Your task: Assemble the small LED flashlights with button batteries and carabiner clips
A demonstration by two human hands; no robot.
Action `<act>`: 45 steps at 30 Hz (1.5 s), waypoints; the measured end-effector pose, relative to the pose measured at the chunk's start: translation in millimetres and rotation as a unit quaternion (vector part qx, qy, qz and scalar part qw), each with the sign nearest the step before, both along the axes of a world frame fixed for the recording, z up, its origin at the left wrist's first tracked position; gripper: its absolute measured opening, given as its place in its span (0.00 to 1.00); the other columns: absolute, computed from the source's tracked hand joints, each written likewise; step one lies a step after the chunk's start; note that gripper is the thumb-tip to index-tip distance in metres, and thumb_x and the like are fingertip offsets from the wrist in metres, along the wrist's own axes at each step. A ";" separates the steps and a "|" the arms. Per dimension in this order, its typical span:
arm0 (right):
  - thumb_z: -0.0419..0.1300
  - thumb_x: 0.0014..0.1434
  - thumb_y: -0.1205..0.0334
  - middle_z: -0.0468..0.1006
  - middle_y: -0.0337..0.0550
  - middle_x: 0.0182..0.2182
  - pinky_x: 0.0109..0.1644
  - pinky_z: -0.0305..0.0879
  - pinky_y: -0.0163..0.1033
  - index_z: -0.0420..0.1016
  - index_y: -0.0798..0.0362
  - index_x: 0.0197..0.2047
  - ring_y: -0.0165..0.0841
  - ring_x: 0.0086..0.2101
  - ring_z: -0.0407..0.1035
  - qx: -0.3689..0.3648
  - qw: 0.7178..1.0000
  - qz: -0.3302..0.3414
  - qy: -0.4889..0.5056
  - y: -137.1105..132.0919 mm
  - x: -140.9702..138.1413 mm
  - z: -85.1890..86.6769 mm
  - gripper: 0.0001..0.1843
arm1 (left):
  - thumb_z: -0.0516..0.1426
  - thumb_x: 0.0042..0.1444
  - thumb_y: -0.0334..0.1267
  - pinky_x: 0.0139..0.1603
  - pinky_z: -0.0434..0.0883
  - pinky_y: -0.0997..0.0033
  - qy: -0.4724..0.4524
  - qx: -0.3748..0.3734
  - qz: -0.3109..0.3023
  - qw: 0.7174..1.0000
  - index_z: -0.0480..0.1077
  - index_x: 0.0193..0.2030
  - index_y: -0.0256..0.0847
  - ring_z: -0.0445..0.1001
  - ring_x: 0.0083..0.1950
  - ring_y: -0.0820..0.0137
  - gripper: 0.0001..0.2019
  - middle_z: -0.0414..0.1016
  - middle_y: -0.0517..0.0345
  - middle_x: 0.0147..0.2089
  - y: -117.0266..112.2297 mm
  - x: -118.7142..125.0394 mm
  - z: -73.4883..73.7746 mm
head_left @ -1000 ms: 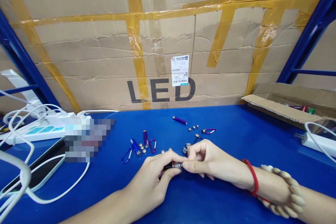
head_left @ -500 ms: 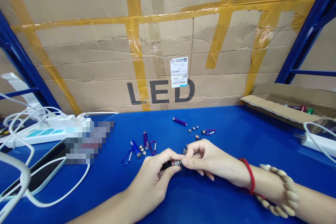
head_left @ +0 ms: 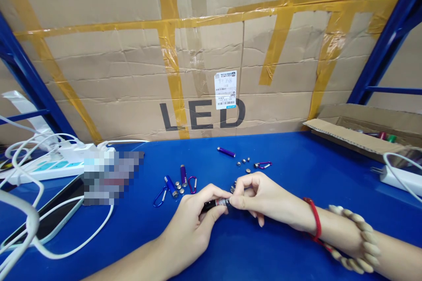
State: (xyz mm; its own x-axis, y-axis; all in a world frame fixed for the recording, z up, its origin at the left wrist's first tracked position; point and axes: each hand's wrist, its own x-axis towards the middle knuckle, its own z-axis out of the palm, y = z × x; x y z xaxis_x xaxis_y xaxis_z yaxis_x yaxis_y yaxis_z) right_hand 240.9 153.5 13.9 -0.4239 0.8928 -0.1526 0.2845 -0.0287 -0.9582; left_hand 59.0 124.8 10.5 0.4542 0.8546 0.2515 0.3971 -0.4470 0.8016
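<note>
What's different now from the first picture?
The left hand and right hand edged slightly forward, away from the person; two silver discs that peeked past the left hand are now hidden. Nothing was let go: the left hand still grips the black tube, the right hand at its end. The blue tube stayed put.

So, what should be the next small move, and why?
Perhaps shift the right hand slightly aside to check the slim black cylinder with the light printed label: that hand covers one end, while the left hand grips the body.
</note>
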 end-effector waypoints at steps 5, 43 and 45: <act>0.68 0.41 0.49 0.64 0.30 0.11 0.12 0.56 0.25 0.70 0.57 0.22 0.20 0.11 0.57 0.047 0.999 -0.024 -0.007 1.6 -0.6 -2.9 0.19 | 0.49 0.60 0.33 0.29 0.65 0.78 -0.007 0.003 0.004 1.000 0.70 0.42 0.42 0.72 0.32 0.71 0.10 0.73 0.60 0.30 0.6 1.4 3.2; 0.59 0.57 0.56 0.73 0.40 0.25 0.24 0.65 0.28 0.80 0.52 0.27 0.24 0.22 0.67 0.517 0.856 -0.019 -0.017 -4.3 6.1 -7.2 0.13 | 0.44 0.63 0.33 0.34 0.60 0.76 0.038 0.008 -0.047 0.998 0.62 0.36 0.42 0.66 0.31 0.72 0.08 0.67 0.63 0.30 1.8 -3.6 -3.5; 0.59 0.58 0.57 0.73 0.40 0.25 0.25 0.65 0.28 0.80 0.52 0.27 0.24 0.23 0.68 0.521 0.853 -0.011 -0.021 -4.9 6.6 -6.9 0.13 | 0.44 0.63 0.32 0.34 0.60 0.76 0.038 0.010 -0.052 0.998 0.62 0.34 0.42 0.66 0.32 0.73 0.08 0.67 0.63 0.31 0.7 -4.1 -3.6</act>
